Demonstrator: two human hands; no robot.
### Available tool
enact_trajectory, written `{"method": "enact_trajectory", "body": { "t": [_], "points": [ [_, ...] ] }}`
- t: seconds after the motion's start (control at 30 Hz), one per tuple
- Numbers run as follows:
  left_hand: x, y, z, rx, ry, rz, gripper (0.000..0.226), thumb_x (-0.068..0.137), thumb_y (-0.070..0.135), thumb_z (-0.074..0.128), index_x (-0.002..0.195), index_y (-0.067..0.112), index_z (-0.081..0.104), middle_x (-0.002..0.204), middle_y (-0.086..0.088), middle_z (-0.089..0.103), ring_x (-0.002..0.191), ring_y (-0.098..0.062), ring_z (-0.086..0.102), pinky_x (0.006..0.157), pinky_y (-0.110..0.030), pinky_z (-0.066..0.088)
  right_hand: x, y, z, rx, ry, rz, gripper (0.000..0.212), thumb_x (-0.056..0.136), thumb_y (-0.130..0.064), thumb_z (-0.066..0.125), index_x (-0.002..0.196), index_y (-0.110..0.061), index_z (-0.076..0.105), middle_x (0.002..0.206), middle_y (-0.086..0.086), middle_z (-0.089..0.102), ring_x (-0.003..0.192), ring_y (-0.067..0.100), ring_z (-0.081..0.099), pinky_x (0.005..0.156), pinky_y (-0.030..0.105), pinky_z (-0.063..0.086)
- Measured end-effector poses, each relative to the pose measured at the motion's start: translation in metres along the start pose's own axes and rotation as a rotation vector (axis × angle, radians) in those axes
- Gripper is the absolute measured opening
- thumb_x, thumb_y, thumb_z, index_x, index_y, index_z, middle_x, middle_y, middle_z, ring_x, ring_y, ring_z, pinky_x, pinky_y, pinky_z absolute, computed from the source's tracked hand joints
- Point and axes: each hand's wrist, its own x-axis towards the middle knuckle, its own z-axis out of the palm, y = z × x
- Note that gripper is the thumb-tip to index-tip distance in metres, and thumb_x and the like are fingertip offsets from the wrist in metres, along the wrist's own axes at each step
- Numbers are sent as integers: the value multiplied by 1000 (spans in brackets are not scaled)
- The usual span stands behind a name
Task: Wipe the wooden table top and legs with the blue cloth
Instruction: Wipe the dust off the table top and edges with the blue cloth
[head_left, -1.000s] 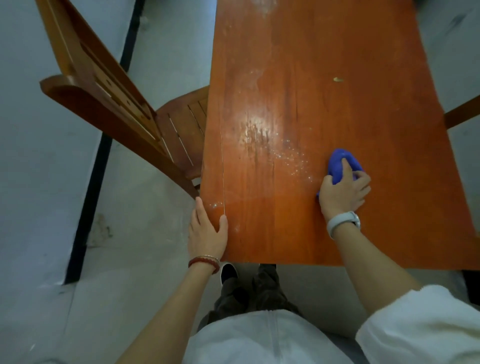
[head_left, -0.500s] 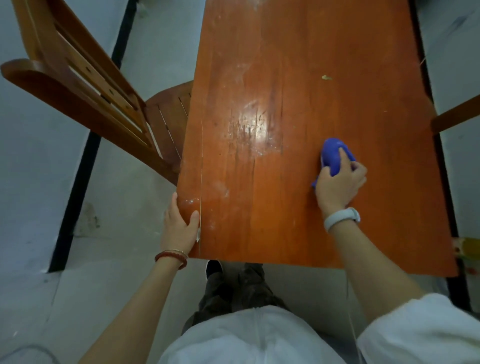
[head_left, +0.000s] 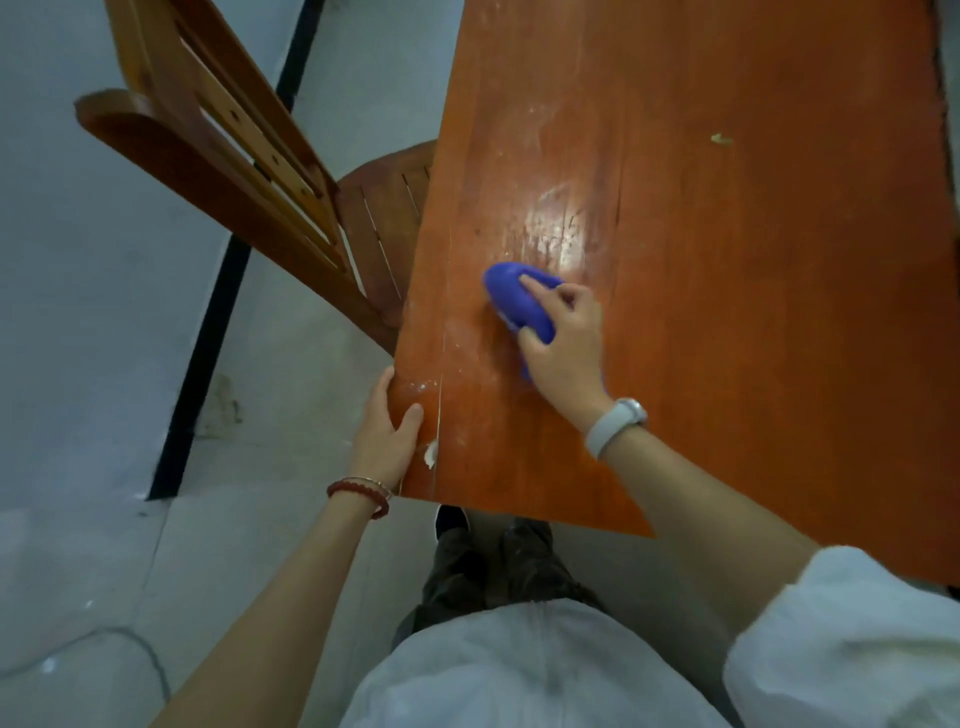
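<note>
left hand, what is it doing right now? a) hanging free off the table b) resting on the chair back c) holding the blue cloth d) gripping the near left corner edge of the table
d: the left hand grips the near left corner edge of the wooden table, thumb on top, while the right hand holds the blue cloth on the top.

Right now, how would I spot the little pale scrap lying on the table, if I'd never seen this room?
Start at the orange-brown wooden table. Look far from the right hand gripping the blue cloth, toward the table's far right side. There lies a small pale scrap, alone on bare wood, solid and yellowish, unlike the faint white smears nearby.
</note>
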Motion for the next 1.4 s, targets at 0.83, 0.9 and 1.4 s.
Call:
{"method": "enact_trajectory", "body": {
  "t": [0.83, 0.9, 1.4],
  "points": [
    [-12, -50, -66, -212, 11, -80, 38, 99, 27, 28, 130, 13, 45, 130, -12, 50, 112, -24, 50, 94, -37, 40, -95, -46, 41, 128, -608, -255, 47, 79, -15, 59, 125, -20, 55, 118, 10, 47, 109, 20, 43, 96, 33, 39],
    [-15, -55, -63, -210, 6, -74, 38, 99, 27, 28, 129, 12, 46, 129, -10, 51, 108, -20, 51, 90, -32, 39, -59, -47, 37, 106, -351, -161, 49, 76, -17, 52, 125, -17, 55, 117, 13, 46, 108, 20, 42, 96, 31, 36],
    [-11, -58, -59, -142, 52, -38, 32, 97, 21, 37, 126, 12, 48, 126, -10, 53, 102, -20, 54, 91, -36, 43, -143, -34, 26, 67, -690, -219, 38, 75, -26, 49, 108, -24, 67, 103, -3, 52, 98, 12, 47, 88, 20, 35]
  ]
}}
